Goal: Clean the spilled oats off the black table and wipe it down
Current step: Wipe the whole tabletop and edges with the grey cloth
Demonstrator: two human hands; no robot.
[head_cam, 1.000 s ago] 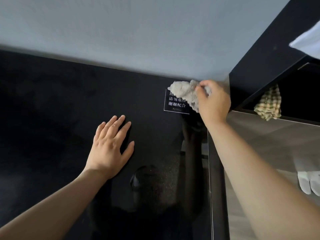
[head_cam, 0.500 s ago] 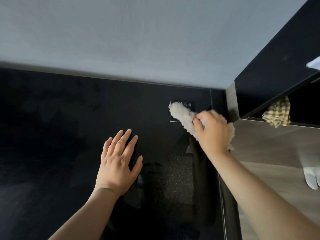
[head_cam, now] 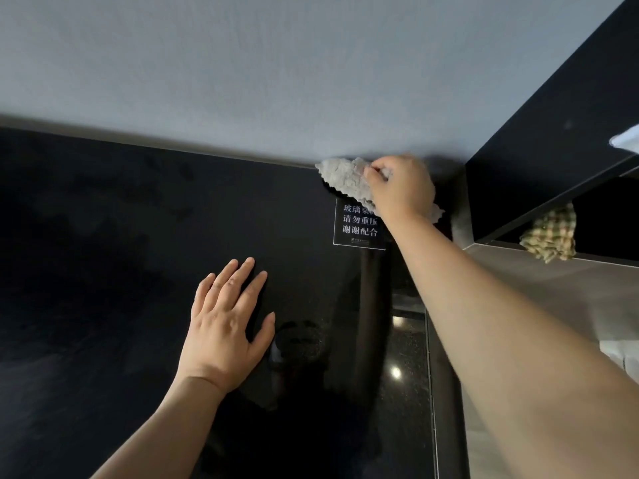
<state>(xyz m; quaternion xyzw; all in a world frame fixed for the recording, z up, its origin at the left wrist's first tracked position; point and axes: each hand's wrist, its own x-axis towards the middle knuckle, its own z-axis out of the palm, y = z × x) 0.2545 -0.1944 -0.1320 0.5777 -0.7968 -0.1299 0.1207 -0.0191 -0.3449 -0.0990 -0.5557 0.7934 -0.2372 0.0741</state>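
Currently on my feed: right hand point(head_cam: 397, 186) sits upper right of centre, fingers curled round a fluffy grey-beige cleaning cloth point(head_cam: 344, 179). It holds the cloth bunched and presses it onto the glossy black glass table point(head_cam: 103, 271), right at the far edge where the top meets the pale grey wall point(head_cam: 276, 63). Most of the cloth sticks out left of the fist, and a small bit shows on the wrist side. Its lower edge overlaps the top right corner of a small clear sign with white Chinese lettering point(head_cam: 358, 224), which lies flat on the table. Left hand point(head_cam: 224, 326) is lower centre of frame, palm flat on the tabletop, fingers straight and slightly spread, holding nothing, well apart from the cloth. I see both forearms coming in from the bottom and lower right, faintly mirrored in the gloss. Right side of frame: a black cabinet panel point(head_cam: 553, 115), with a crumpled yellow-green checked rag point(head_cam: 549, 235) below it at the edge of a dark recess, and grey floor point(head_cam: 553, 305) underneath
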